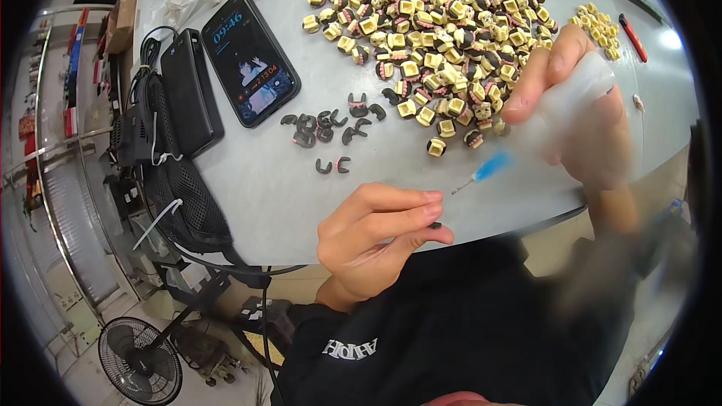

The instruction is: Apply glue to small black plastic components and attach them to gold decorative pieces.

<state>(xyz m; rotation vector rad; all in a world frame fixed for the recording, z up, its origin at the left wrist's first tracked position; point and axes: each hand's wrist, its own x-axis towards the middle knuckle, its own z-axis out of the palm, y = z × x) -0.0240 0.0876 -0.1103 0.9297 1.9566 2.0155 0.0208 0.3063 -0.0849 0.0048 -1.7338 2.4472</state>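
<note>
My left hand [368,239] is above the table's near edge, its fingertips pinching a small black piece [435,225] that is mostly hidden. In my right hand [608,142] is a translucent white squeeze bottle [560,109], blurred in part. Its blue dispensing tip [492,166], with a thin metal needle, points down and left toward my left fingertips, a short gap apart from them. Several small black curved pieces [325,135], some with pink on them, lie on the table beyond my left hand. Two of these C-shaped pieces [333,166] lie nearer to me.
A large pile of small cream, black and pink parts [429,30] spreads over the table's far middle. At left lie a phone [252,60], a black power bank [192,94] and a black mesh pouch [184,195]. Small cream parts [598,28] and a red pen-like tool [633,38] are at far right.
</note>
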